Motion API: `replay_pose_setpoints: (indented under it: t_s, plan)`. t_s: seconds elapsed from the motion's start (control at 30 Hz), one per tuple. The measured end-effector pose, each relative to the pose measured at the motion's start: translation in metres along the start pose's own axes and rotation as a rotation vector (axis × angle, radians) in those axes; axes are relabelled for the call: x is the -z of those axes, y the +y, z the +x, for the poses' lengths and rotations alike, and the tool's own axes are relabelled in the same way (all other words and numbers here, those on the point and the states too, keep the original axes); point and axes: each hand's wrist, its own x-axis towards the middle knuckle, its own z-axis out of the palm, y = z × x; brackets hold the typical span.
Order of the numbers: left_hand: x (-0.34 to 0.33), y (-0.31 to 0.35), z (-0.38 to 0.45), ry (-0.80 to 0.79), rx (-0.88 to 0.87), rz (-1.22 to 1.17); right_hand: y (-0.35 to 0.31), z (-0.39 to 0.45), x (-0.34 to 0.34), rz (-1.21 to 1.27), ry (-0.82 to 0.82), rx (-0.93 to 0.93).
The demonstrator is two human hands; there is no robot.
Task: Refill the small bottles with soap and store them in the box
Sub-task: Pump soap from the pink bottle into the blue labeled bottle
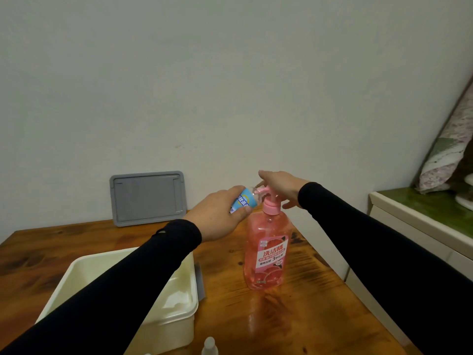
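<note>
The left hand (pixel 217 216) grips the small bottle (pixel 243 201) tilted, mouth at the spout of the pink soap pump bottle (pixel 266 252), so soap lands inside while the right hand (pixel 279 187) presses flat-fingered on the pump head.

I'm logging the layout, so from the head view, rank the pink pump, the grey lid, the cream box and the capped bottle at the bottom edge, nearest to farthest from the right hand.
1. Pink pump: directly under the right hand.
2. Grey lid: to its left, leaning against the wall.
3. Cream box: lower left, on the table.
4. Capped bottle: bottom edge, nearest the camera.
</note>
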Motion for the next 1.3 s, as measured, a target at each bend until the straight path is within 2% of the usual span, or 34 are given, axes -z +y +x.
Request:
replay_pose_setpoints:
  t_s: [0.3,0.57,1.0,1.3]
  plan:
    - [-0.006,-0.004,-0.002,-0.021,0.003,0.005,0.005,0.002,-0.01,-0.082,0.041,0.06]
    - [-0.001,0.0,-0.003,-0.018,-0.009,-0.013,0.003,0.0,-0.006,0.025,0.021,0.022]
    - [-0.014,-0.011,-0.003,-0.041,0.036,-0.007,0.009,0.005,-0.015,0.052,0.03,0.003]
    - [0.005,0.002,0.003,-0.003,-0.014,0.015,-0.004,-0.001,0.002,0.019,0.007,-0.008]
